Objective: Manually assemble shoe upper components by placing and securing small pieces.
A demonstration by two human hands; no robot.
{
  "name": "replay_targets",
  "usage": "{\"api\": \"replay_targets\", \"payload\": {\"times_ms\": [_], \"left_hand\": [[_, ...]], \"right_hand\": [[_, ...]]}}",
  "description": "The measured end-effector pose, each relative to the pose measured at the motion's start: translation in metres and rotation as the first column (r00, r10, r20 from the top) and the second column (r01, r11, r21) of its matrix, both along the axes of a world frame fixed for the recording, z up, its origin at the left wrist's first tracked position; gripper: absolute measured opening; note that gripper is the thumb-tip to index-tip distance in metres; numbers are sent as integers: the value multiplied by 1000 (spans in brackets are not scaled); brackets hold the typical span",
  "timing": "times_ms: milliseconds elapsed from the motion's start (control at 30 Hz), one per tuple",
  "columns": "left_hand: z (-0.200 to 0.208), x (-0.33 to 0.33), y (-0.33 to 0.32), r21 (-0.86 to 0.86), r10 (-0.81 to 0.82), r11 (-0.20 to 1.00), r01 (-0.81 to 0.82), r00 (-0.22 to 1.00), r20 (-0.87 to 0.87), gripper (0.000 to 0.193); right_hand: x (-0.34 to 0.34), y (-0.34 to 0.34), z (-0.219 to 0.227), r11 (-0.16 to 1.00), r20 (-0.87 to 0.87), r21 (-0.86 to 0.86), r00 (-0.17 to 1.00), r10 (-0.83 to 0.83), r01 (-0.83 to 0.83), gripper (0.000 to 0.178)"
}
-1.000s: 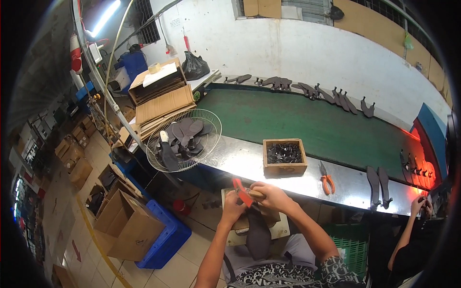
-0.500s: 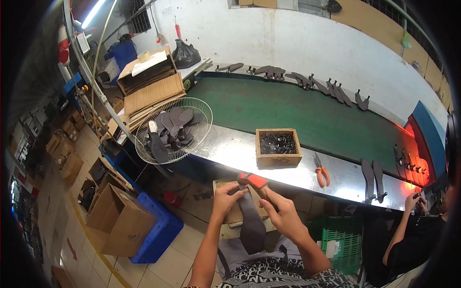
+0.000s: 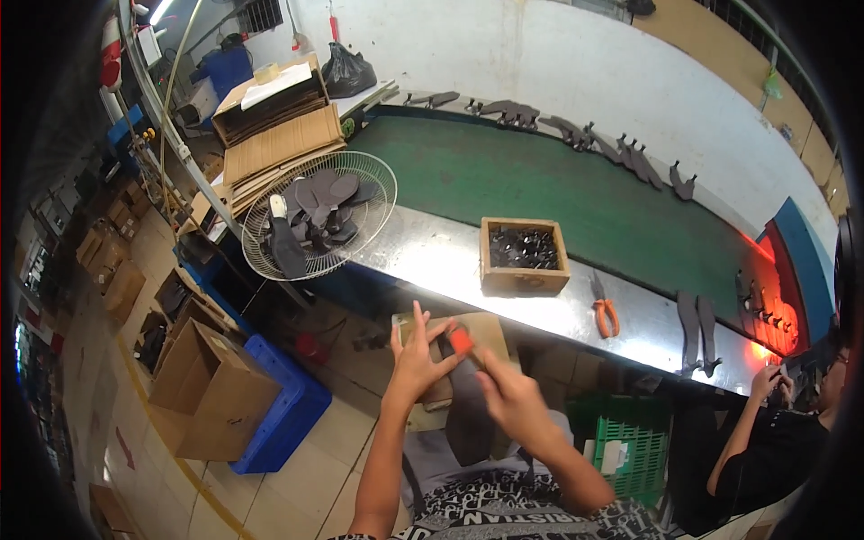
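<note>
A dark grey shoe insole [image 3: 470,416] lies lengthwise before me, its far end on a pale wooden block [image 3: 490,333] and its near, wide end over my lap. My right hand [image 3: 520,405] is closed around the wooden handle of a hammer [image 3: 462,341]. Its red head is at the far end of the insole; whether it touches cannot be made out. Beside that end, my left hand [image 3: 417,360] has its fingers spread, with the thumb reaching toward the insole. Any small part under the hammer head is hidden.
A wooden box [image 3: 524,281] of small black parts and orange-handled pliers [image 3: 606,317] stand on the metal ledge. A wire basket [image 3: 346,256] of insoles is at left. A green conveyor belt [image 3: 540,184] runs behind. A co-worker [image 3: 765,441] sits at right.
My left fingers have gone from pinching at the insole's far end to spread apart. The hammer head has swung down and turned over that end. The whole view has shifted slightly.
</note>
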State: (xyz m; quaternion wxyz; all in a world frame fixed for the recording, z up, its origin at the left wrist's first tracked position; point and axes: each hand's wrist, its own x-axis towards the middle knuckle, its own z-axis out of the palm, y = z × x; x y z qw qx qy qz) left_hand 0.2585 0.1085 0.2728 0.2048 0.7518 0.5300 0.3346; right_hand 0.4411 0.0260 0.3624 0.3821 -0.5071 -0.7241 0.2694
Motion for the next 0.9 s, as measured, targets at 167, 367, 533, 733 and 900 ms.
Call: {"api": "replay_targets", "payload": {"times_ms": [167,367,533,733,900], "left_hand": [[-7,-9,-1,-144,42,989,-42,999,-3,121],[9,-5,0,-98,-15,995,-6,977,-211,81],[2,0,-5,286,14,958,13,996,-91,22],[63,6,-80,125,-244,968,215,921,304,15],[87,6,-124,-114,-239,920,375,768,594,18]], "right_hand": [[2,-7,28,985,-91,160,995,-50,64,31],[-1,10,-12,998,-96,53,995,27,-22,36],[17,-2,34,997,-144,75,989,23,-12,20],[28,29,7,978,-39,207,999,-21,28,37],[20,35,-52,970,526,177,849,51,-167,43]]}}
